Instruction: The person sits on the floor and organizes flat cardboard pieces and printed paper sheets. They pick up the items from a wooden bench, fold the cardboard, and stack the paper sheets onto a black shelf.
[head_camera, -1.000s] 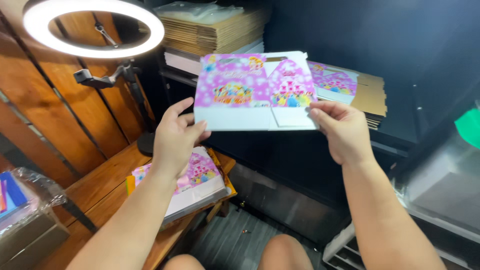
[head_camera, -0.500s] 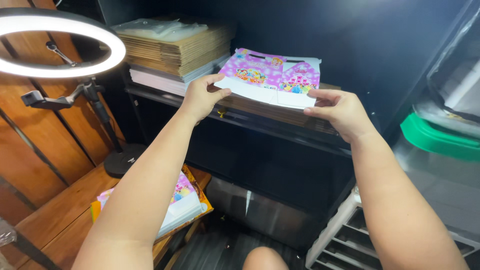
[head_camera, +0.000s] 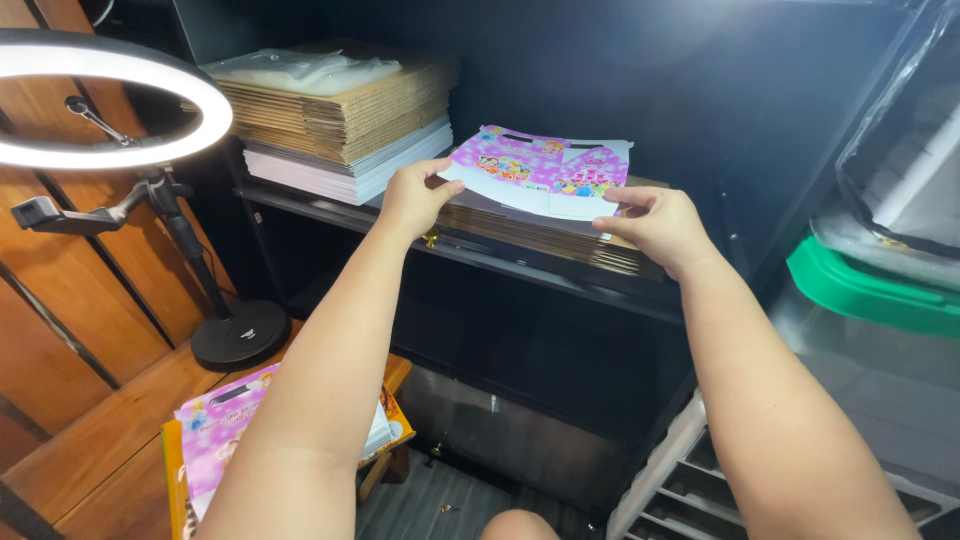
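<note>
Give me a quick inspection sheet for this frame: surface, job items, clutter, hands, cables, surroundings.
Surface: dark shelf carrying flat cardboard stacks.
Job's things: pink-and-white printed flat carton held over the brown cardboard stack.
Clutter: taller brown-and-white flat stack topped by a clear plastic bag; more pink printed cartons on the wooden table.
Grippers: left hand and right hand each grip a carton edge.
Cables: nothing seen.
Surroundings: lit ring light on stand; green-lidded bin.
</note>
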